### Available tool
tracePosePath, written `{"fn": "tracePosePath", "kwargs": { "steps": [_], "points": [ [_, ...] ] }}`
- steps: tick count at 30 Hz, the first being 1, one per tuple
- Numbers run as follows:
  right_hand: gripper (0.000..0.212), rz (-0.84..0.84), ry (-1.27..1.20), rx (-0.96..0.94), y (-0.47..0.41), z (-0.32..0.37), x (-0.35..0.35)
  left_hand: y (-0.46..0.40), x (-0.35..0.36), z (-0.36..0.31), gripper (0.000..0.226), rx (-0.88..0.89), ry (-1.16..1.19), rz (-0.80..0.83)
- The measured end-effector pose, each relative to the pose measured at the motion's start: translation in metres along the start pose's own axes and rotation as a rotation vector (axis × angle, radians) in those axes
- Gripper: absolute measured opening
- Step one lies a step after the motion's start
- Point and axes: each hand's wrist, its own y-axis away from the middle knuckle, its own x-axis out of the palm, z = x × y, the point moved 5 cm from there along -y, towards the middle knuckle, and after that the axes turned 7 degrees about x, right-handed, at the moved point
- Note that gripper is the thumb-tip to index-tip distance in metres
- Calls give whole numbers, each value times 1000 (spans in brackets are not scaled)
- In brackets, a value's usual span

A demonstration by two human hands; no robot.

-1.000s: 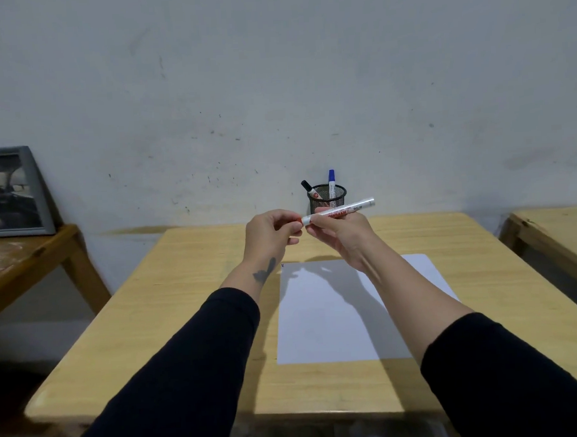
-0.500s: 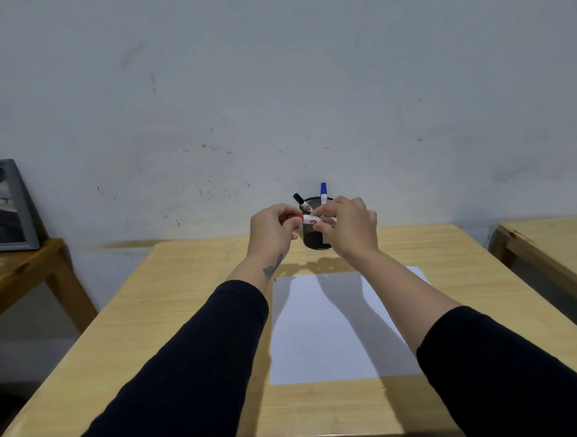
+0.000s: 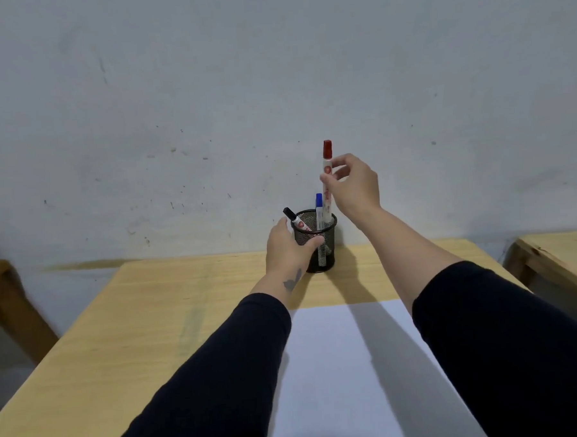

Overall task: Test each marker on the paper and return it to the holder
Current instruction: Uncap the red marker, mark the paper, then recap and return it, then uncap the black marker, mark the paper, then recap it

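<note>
A black mesh holder [image 3: 327, 246] stands at the far edge of the wooden table [image 3: 172, 324], against the wall. My left hand [image 3: 287, 251] grips its left side. My right hand [image 3: 354, 186] pinches a red-capped marker [image 3: 327, 173] upright, cap on top, its lower end dipping into the holder. A blue-capped marker [image 3: 319, 210] stands upright inside, and a black-capped marker [image 3: 295, 219] leans out to the left. A white sheet of paper [image 3: 348, 365] lies on the table in front of me, partly under my right arm.
A grey marked wall rises right behind the holder. Another wooden table [image 3: 560, 261] stands to the right, and a wooden leg [image 3: 8, 310] of a third shows at the left edge.
The two hands were together at the marker in front of the holder. Now the left hand holds the holder and the right has turned the capped red marker upright into it. The view has moved closer.
</note>
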Motion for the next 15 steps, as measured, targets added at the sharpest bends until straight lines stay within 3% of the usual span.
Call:
{"fn": "tracePosePath", "kwargs": {
  "steps": [4,10,15],
  "points": [
    [18,49,82,118,-9,-35,22,-15,19,8,46,-4,95,-48],
    [20,129,351,165,-1,-60,42,-19,26,14,43,27,131,-95],
    [35,140,387,163,-1,-57,42,-18,26,16,42,39,127,-108]
  ]
}}
